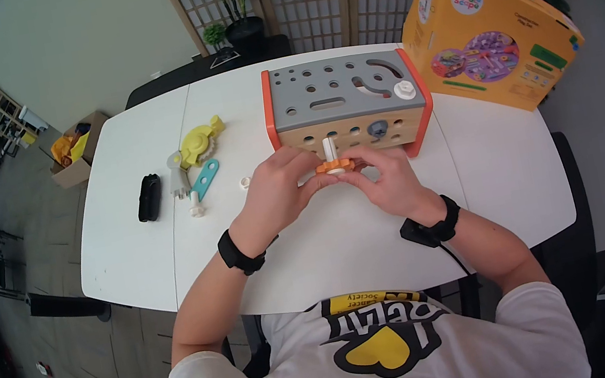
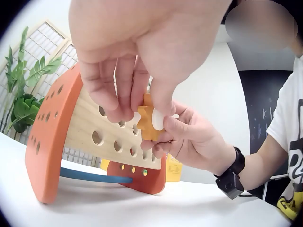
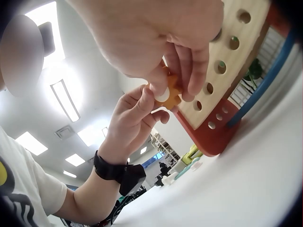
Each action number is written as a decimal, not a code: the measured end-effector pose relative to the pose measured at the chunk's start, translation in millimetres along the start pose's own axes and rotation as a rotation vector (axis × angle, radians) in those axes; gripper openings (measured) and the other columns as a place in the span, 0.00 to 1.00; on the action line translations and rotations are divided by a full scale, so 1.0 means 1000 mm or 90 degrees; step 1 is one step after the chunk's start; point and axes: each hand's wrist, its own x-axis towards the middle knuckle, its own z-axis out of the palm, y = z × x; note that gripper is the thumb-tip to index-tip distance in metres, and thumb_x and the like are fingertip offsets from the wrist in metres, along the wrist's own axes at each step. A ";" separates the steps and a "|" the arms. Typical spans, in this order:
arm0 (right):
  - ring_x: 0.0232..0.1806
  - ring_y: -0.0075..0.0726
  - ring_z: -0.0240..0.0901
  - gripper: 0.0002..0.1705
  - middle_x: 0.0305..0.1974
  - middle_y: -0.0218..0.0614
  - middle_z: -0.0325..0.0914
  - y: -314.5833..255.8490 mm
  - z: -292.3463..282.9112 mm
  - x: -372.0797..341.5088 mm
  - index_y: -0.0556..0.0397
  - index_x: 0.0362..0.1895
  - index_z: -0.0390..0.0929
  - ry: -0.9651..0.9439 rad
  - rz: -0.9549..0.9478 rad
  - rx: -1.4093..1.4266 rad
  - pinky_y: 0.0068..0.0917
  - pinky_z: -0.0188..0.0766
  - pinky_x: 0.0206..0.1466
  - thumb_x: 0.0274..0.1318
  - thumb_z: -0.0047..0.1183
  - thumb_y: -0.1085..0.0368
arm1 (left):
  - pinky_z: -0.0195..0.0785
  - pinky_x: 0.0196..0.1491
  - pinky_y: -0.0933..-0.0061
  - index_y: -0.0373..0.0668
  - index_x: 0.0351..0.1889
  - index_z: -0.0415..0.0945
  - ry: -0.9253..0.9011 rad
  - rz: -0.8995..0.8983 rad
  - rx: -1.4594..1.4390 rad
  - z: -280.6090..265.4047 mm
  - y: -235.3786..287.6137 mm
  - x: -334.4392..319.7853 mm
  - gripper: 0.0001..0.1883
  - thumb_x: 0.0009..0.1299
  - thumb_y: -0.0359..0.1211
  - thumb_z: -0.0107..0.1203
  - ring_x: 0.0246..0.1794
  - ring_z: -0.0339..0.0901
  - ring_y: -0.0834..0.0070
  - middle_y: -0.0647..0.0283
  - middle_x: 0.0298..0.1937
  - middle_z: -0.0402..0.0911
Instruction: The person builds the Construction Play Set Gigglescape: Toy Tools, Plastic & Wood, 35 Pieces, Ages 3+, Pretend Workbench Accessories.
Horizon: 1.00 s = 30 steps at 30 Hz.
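Both hands hold one orange gear just in front of the toy workbench. A white screw stands up through the gear in the head view, its white head underneath. The left hand pinches the gear's left side, the right hand its right side. In the left wrist view the gear shows its teeth near the bench's holed wooden panel, apart from it. Fingers partly cover the gear in the right wrist view.
On the white table at the left lie a black case, a yellow toy piece, a grey piece, a teal strip, a white screw and a small white nut. A yellow box stands behind right.
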 end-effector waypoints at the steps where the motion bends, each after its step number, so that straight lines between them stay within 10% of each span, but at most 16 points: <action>1: 0.36 0.38 0.86 0.17 0.41 0.44 0.87 0.001 -0.002 0.000 0.61 0.53 0.80 0.003 0.006 -0.009 0.28 0.80 0.41 0.61 0.66 0.70 | 0.76 0.32 0.71 0.38 0.39 0.83 0.000 0.018 0.014 0.000 0.000 0.004 0.18 0.62 0.40 0.75 0.27 0.80 0.69 0.61 0.32 0.80; 7: 0.34 0.38 0.85 0.18 0.39 0.44 0.86 0.005 -0.003 0.002 0.61 0.54 0.80 0.018 0.015 -0.019 0.28 0.78 0.38 0.61 0.66 0.70 | 0.76 0.37 0.68 0.40 0.41 0.80 -0.033 0.006 0.030 -0.005 0.002 0.017 0.19 0.60 0.39 0.76 0.33 0.81 0.67 0.60 0.42 0.79; 13: 0.29 0.38 0.82 0.18 0.39 0.45 0.86 -0.002 -0.010 0.011 0.61 0.55 0.78 -0.003 0.009 -0.049 0.29 0.77 0.35 0.61 0.64 0.71 | 0.63 0.65 0.57 0.40 0.54 0.76 -0.024 0.077 0.120 -0.019 0.012 0.041 0.33 0.54 0.44 0.79 0.64 0.71 0.57 0.58 0.57 0.77; 30: 0.36 0.50 0.86 0.15 0.36 0.49 0.85 -0.005 -0.010 0.027 0.60 0.53 0.75 -0.020 0.091 -0.044 0.34 0.79 0.40 0.63 0.60 0.74 | 0.60 0.68 0.56 0.41 0.65 0.74 -0.164 0.074 0.099 -0.011 -0.008 0.063 0.42 0.52 0.42 0.79 0.64 0.72 0.58 0.57 0.63 0.77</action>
